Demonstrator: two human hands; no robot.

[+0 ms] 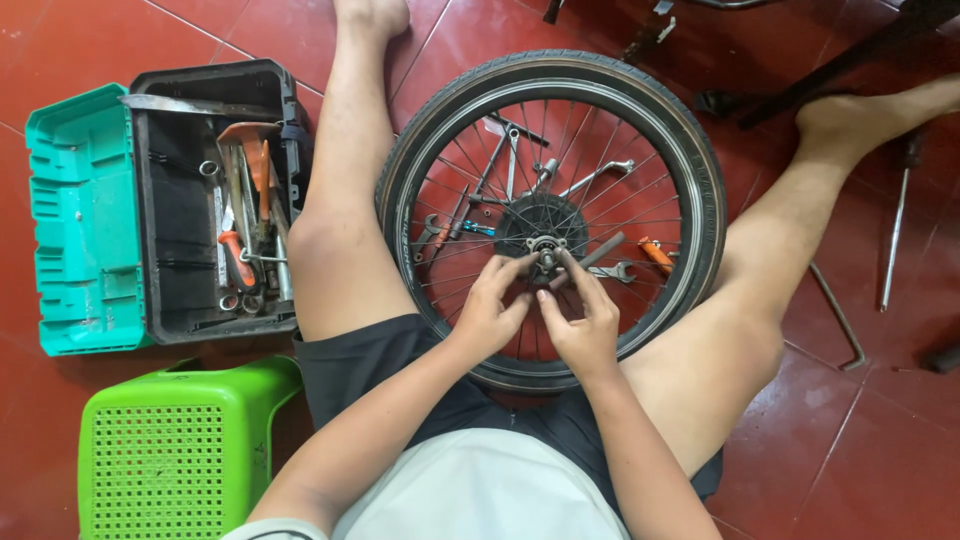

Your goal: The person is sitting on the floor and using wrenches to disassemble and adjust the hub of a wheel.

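While both hands pinch it, the hub axle sits mid-wheel.

Hidden and cut off around the bicycle wheel

The near arc of the wheel's rim is covered by the left hand and right hand, whose fingertips hide the small part at the hub. The wrenches on the floor beneath the wheel show only in pieces through the spokes. Left of the wheel, the tools in the open toolbox overlap too tightly to tell apart. Beyond the wheel, dark metal parts are cut by the top edge.
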